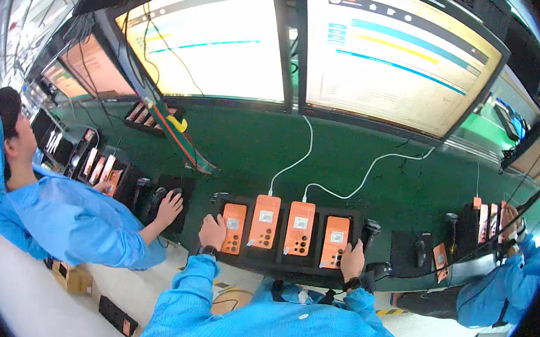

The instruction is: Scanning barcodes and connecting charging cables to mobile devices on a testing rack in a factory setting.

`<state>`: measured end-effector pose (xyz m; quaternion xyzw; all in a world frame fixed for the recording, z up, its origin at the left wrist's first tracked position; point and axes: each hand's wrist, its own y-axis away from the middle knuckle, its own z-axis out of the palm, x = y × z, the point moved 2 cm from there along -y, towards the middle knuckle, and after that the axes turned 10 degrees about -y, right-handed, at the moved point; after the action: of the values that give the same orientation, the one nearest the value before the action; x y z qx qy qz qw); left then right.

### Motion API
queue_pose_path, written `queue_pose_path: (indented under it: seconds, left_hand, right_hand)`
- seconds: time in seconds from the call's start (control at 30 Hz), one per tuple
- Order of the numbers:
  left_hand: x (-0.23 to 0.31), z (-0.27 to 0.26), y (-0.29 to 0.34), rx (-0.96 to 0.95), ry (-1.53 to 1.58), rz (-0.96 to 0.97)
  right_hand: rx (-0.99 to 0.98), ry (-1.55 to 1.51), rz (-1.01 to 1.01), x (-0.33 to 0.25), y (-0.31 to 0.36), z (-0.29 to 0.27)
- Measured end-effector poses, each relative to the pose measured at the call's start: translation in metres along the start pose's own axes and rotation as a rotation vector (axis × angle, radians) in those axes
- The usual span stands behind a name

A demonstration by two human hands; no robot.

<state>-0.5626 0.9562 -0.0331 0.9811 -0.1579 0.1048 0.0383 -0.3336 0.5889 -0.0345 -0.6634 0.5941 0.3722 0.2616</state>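
Observation:
In front of me lies a black tray [277,266] with several orange smartphones in a row, backs up, each with a white label and dark camera lenses. My left hand [213,233] is closed round the tray's left end, beside the leftmost phone [233,228]. My right hand [353,261] grips the right end, its fingers close to the rightmost phone [335,242]. White cables run into the tops of the two middle phones [265,222]. Parts of my fingers are hidden at both ends.
Two large lit monitors [398,57] stand behind the green table mat [240,139]. A barcode scanner [371,230] is right of the tray. Co-workers in blue sit at left [83,215] and right [506,282], with more phones. Cables hang at upper left.

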Motion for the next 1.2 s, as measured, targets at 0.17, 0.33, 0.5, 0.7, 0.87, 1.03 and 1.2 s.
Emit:
queue_pose_path:
  seconds: [0.17, 0.33, 0.5, 0.7, 0.87, 1.03, 1.2]
  left_hand:
    - [0.011, 0.002, -0.001, 0.032, -0.023, 0.029]
    - [0.001, 0.005, -0.003, 0.027, -0.045, 0.028]
    - [0.011, 0.005, -0.003, 0.023, 0.009, 0.047]
    - [0.001, 0.0, 0.003, 0.019, 0.036, 0.054]
    - [-0.009, 0.025, -0.011, 0.022, -0.056, 0.03]
    - [0.018, 0.016, -0.009, -0.199, -0.174, -0.118]
    - [-0.003, 0.033, -0.019, -0.06, -0.241, -0.103]
  right_hand:
    - [0.011, 0.024, 0.026, 0.01, 0.0, -0.002]
    - [-0.014, 0.015, -0.012, 0.012, -0.001, 0.004]
    - [-0.039, -0.111, 0.161, -0.024, 0.009, -0.02]
    - [-0.143, -0.102, 0.144, -0.014, -0.001, -0.014]
    - [-0.044, 0.024, 0.034, 0.007, 0.004, -0.005]
    - [-0.071, -0.008, 0.102, 0.017, 0.001, -0.004]
    - [-0.026, 0.045, 0.084, 0.022, 0.001, 0.011]
